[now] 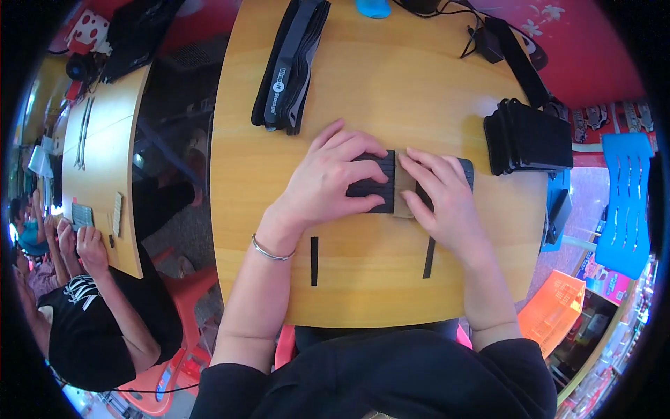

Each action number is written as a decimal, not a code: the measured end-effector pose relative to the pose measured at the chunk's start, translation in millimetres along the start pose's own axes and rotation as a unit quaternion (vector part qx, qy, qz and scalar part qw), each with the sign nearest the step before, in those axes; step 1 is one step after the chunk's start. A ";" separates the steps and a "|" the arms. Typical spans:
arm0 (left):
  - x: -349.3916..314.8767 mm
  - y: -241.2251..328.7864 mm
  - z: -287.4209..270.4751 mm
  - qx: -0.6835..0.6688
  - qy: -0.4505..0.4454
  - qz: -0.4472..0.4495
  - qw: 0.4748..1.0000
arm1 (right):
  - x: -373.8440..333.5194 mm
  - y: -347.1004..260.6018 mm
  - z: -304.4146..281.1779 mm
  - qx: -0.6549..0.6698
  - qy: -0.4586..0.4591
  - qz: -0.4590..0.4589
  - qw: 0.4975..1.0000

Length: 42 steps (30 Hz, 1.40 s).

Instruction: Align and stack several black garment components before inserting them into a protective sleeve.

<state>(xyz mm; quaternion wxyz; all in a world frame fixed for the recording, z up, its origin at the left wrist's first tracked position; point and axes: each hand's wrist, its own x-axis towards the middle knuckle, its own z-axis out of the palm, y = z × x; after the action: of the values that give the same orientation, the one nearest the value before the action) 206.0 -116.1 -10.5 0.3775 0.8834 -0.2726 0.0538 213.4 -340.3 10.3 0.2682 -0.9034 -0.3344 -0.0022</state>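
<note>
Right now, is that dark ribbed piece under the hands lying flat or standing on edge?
Flat: the dark ribbed piece shows its broad face upward on the table, a brown band crossing it.

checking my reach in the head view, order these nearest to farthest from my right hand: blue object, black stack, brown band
1. Brown band: just left of the right hand.
2. Black stack: right of the hand, slightly farther up the table.
3. Blue object: at the top of the view.

One bracelet (pixel 273 254), seemingly two short strips (pixel 314 261)
</note>
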 end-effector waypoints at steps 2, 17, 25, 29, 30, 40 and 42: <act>-0.2 -0.1 -0.2 0.001 0.005 0.004 1.000 | 0.5 -0.8 -0.9 0.006 -0.012 0.004 1.000; -2.9 -6.3 3.3 -0.001 0.003 0.006 1.000 | 0.3 0.2 -9.3 -0.004 -0.056 -0.015 0.998; -6.1 -7.8 4.9 0.001 0.018 0.015 1.000 | 0.8 -0.9 -8.3 -0.053 -0.072 -0.015 0.996; -7.7 -9.4 7.2 -0.007 0.027 0.020 0.999 | 0.0 -1.1 -6.7 -0.066 -0.069 -0.015 0.995; -8.2 -9.8 7.4 -0.010 0.026 0.023 0.999 | -0.1 -1.3 -6.3 -0.066 -0.071 -0.017 0.995; -8.3 -11.8 9.0 -0.009 0.045 0.039 0.998 | 0.2 -3.2 -6.0 -0.067 -0.070 -0.012 0.995; -7.1 -11.9 9.3 -0.010 0.045 0.040 0.998 | 0.3 -1.5 -7.2 -0.065 -0.069 -0.011 0.995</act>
<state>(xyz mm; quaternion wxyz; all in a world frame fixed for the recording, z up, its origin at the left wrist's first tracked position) 205.1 -112.7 -26.8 0.3952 0.8648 -0.2912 0.1057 214.0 -342.7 17.3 0.1853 -0.9131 -0.3614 0.0356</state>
